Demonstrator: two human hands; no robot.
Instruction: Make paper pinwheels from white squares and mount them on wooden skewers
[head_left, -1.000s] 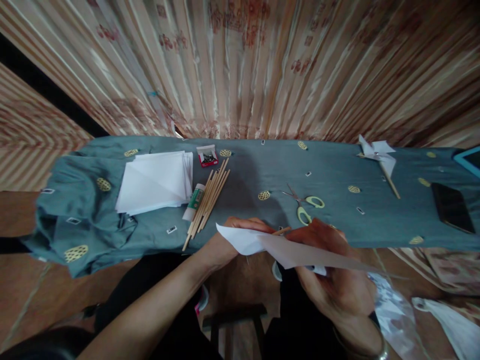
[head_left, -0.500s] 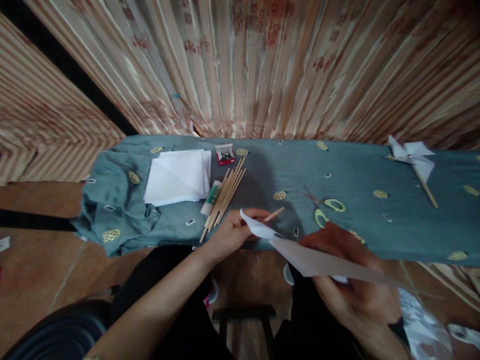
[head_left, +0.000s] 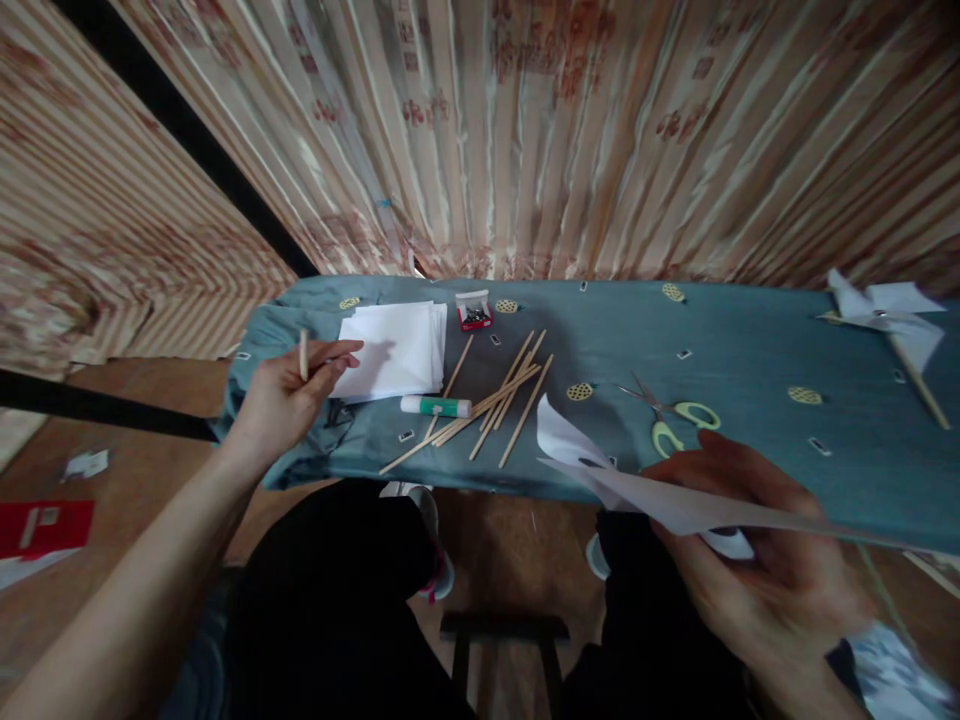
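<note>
My left hand [head_left: 289,392] is raised over the table's left end and pinches a thin wooden stick [head_left: 303,354] that stands upright in its fingers. Just to its right lies a stack of white paper squares [head_left: 397,350]. My right hand [head_left: 757,545] is in front of the table edge and grips a folded white paper [head_left: 637,485] whose points stick out to the left. Several wooden sticks [head_left: 495,400] lie scattered on the teal cloth [head_left: 735,400], with a glue stick [head_left: 436,406] beside them. Yellow-handled scissors [head_left: 671,420] lie above my right hand.
A small red box of pins [head_left: 474,310] sits at the back of the table. A finished paper pinwheel on a stick [head_left: 889,320] lies at the far right. A striped curtain [head_left: 525,130] hangs behind. A dark stool [head_left: 502,630] stands between my legs.
My left hand let go of the paper and swung left with a stick in it. The bundled sticks now lie scattered and the glue stick lies flat. My view has shifted left.
</note>
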